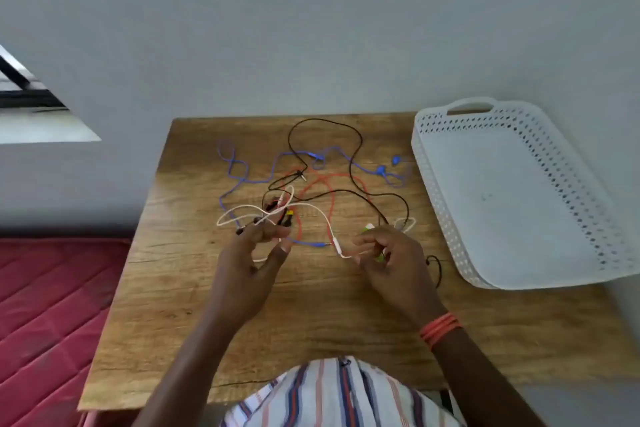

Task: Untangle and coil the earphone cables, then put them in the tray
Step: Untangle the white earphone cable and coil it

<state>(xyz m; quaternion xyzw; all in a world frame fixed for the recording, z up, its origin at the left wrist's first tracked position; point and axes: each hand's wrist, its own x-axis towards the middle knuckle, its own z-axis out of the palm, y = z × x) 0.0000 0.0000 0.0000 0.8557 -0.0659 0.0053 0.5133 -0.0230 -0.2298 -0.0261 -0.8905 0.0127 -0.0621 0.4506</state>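
Several earphone cables lie tangled on the wooden table (311, 322): a black cable (360, 139), a blue cable (242, 180) with blue earbuds (381, 169), a red cable (332, 204) and a white cable (311, 206). My left hand (252, 253) pinches white cable loops together with dark plugs at its fingertips. My right hand (391, 253) grips the other stretch of the white cable, near its inline remote, with a green-and-white piece showing in its fingers. The white perforated tray (519, 204) stands empty to the right.
A grey wall runs behind the table. A red quilted mattress (52, 315) lies beside the table's left edge. A window corner (31, 104) shows at the far left. An orange bracelet (441, 328) is on my right wrist.
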